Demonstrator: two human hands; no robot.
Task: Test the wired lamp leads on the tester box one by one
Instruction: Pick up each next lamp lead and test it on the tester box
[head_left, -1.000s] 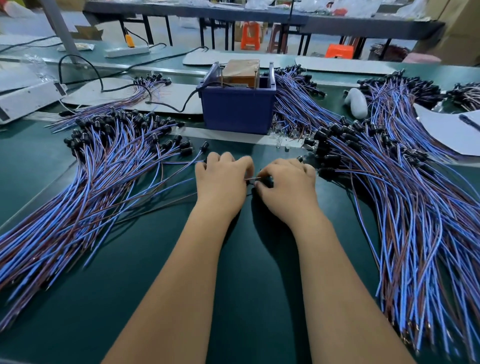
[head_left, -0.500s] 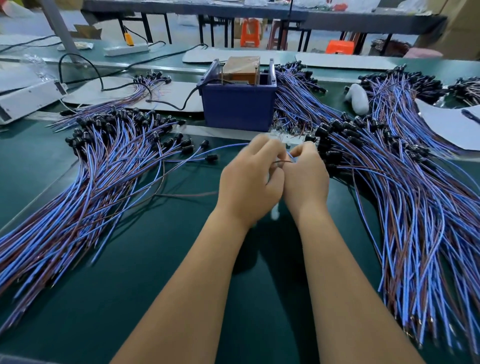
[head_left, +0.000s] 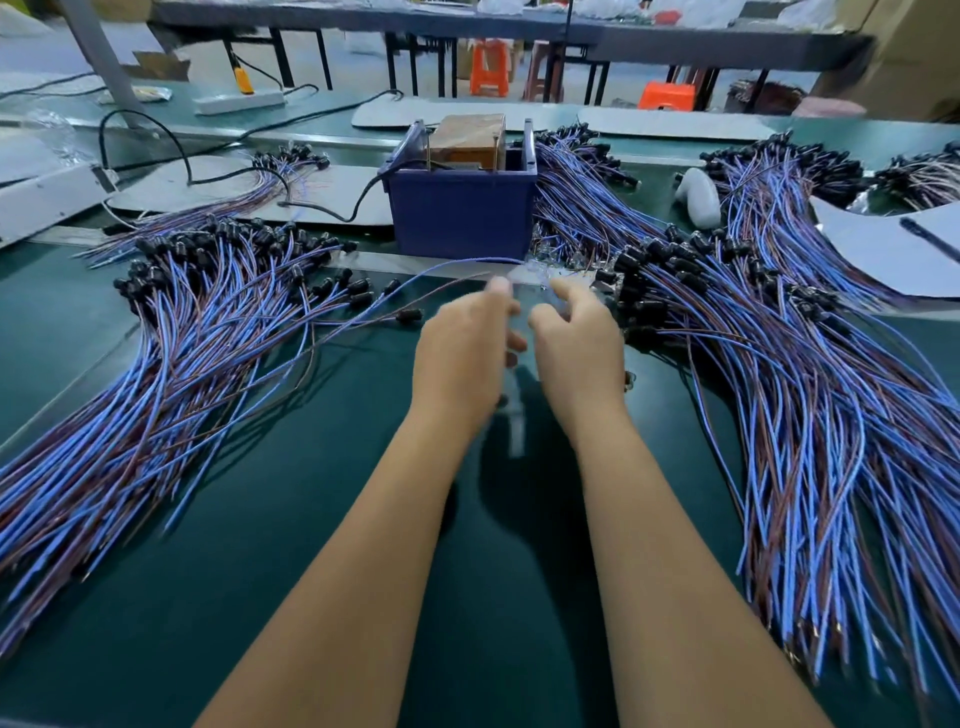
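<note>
Both hands, left (head_left: 462, 358) and right (head_left: 579, 353), are raised before the blue box (head_left: 460, 208), pinching a lead (head_left: 415, 280). Lead piles lie left (head_left: 171, 332) and right (head_left: 789, 374) on the green desk (head_left: 322, 467).

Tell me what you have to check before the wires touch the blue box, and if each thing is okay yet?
1. One lead only is lifted: ok. A single blue and brown lead rises toward the hands.
2. Left hand grips it: ok, the wires run to its fingertips, though motion blurs them.
3. Right hand holds the bare wire ends: cannot tell, blur hides its fingers.
4. Wire ends touch the blue tester box: not ok, the hands are in front of it.
5. Box is wired up: ok, a black cable reaches it.
6. Left pile and right pile lie apart: ok.
</note>
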